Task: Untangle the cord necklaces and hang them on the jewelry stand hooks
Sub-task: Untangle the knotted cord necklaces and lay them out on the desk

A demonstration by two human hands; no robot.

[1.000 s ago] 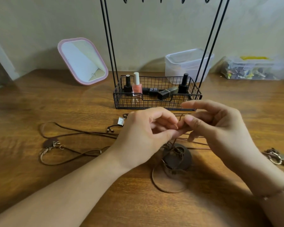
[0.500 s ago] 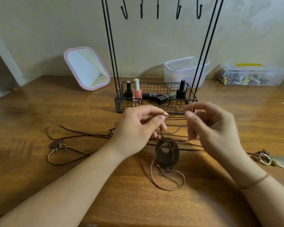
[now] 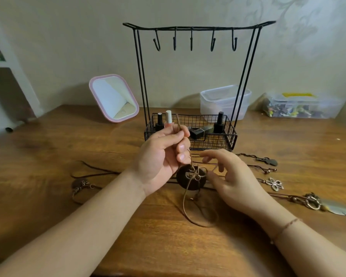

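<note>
Left hand (image 3: 162,156) raised w/ fingers curled, gripping brown cord (image 3: 185,198) above round pendant (image 3: 190,181); right hand (image 3: 232,180) beside it, fingers apart, loosely bent.

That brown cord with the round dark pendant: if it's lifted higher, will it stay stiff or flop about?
Probably floppy: the brown cord droops from the left hand into a loose loop on the table. The round dark pendant looks like the heavy part, so it would likely dangle and swing. The cord may snag neighbouring strands.
</note>
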